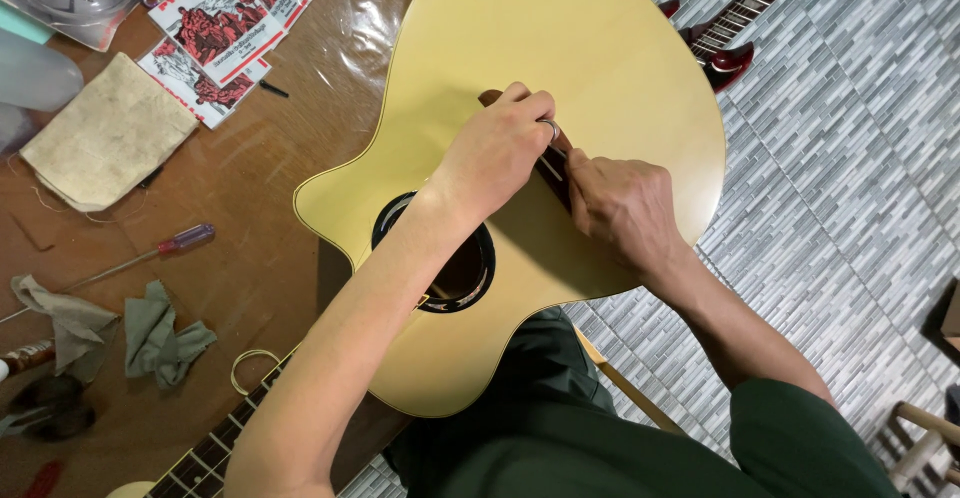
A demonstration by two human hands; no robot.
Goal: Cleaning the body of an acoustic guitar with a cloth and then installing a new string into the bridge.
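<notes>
Both hands at the bridge of a pale yellow acoustic guitar [560, 48].

Lying face up, partly on the brown tabletop [250, 208], partly over the lap. Left hand [497, 148] curled shut, pinching at the dark bridge [556, 173]; right hand [622, 203] closed, pressing beside it, touching. Purple-handled screwdriver [170, 246] and crumpled rags [160, 336] well apart, leftward.

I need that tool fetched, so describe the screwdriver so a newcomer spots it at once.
Start at the pale yellow acoustic guitar on the brown table. Left of its body lies the screwdriver, between a beige cloth and grey-green rags. Only it has a translucent purple-pink handle and thin metal shaft.
</notes>
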